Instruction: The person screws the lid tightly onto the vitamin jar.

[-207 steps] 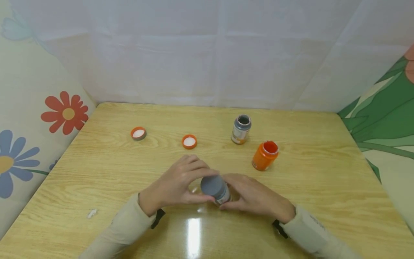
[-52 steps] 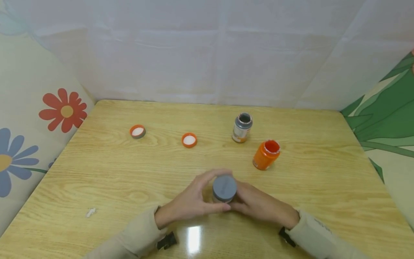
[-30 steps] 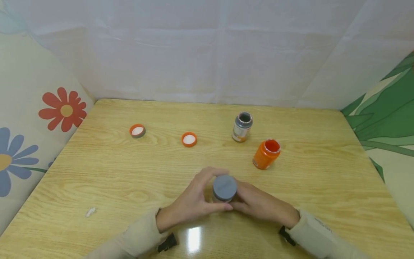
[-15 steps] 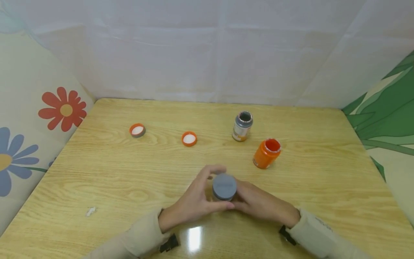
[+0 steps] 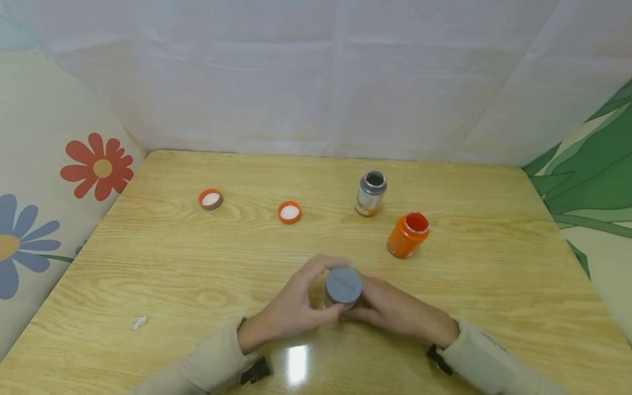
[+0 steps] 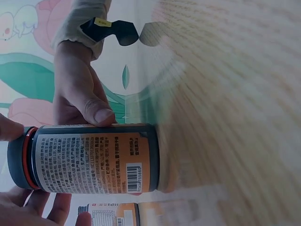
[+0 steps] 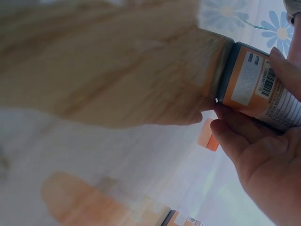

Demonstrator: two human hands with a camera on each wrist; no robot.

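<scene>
At the far left, a blue flower [image 5: 22, 244] and a red flower [image 5: 99, 167] decorate the side wall, and a small white patch [image 5: 140, 322] marks the wood-grain table [image 5: 217, 263]. Farther back lies a grey-and-orange cap [image 5: 210, 201], its pale inside facing up, and to its right an orange cap [image 5: 289, 212], also inside up. Nearer the person, the left hand [image 5: 291, 312] reaches in from a beige sleeve, thumb and fingers curled around the edge of a dark grey lid [image 5: 343, 284]. That lid sits at the top of a labelled jar [image 6: 89, 160], which stands upright near the front middle of the table; a thin orange-red ring shows between lid and body. Behind it and slightly right stands an open grey jar [image 5: 370, 198], well apart. The right hand [image 5: 395, 310] grips the labelled jar's body from the right, thumb against one side and fingers around the other. Just behind that hand stands an open orange jar [image 5: 406, 238]. At the far right, painted green leaves [image 5: 602, 170] cover the wall.
</scene>
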